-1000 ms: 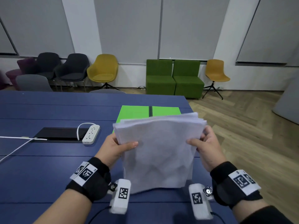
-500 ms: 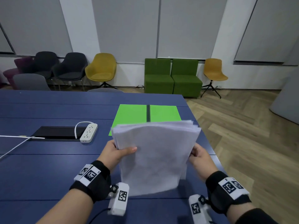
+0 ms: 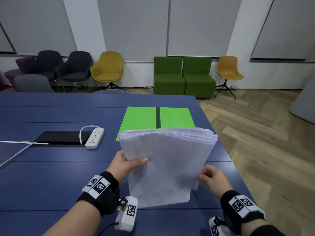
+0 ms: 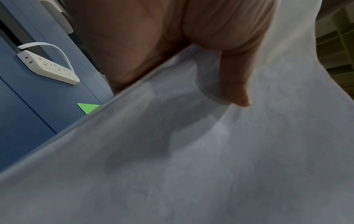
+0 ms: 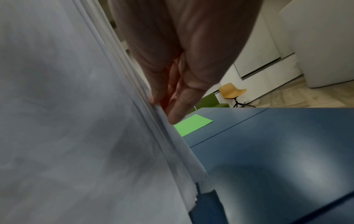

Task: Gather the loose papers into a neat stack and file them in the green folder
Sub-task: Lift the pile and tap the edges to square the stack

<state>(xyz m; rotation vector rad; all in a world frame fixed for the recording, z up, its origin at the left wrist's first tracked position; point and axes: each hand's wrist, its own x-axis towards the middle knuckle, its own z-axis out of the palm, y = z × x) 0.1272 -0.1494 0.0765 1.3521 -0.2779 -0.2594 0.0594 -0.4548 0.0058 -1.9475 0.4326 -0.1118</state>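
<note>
A thick stack of white papers (image 3: 167, 164) stands upright on its lower edge on the blue table (image 3: 51, 181), its top edges slightly fanned. My left hand (image 3: 129, 162) grips the stack's left edge, thumb across the front sheet; the left wrist view shows that thumb (image 4: 235, 84) pressing the paper (image 4: 191, 151). My right hand (image 3: 211, 176) lies against the lower right edge; in the right wrist view its fingers (image 5: 178, 106) run fairly straight along the sheet edges (image 5: 168, 148). The green folder (image 3: 141, 118) lies open and flat just behind the stack.
A white power strip (image 3: 94, 137) with a looped cable lies left of the folder, beside a black cable hatch (image 3: 59, 138). The table's right edge (image 3: 238, 176) runs close to my right hand. Chairs and green sofas (image 3: 184, 77) line the far wall.
The stack has come down and nearer to me. My right hand slid from the upper right edge down to the lower right edge, and its thumb left the front sheet. My left hand kept its grip.
</note>
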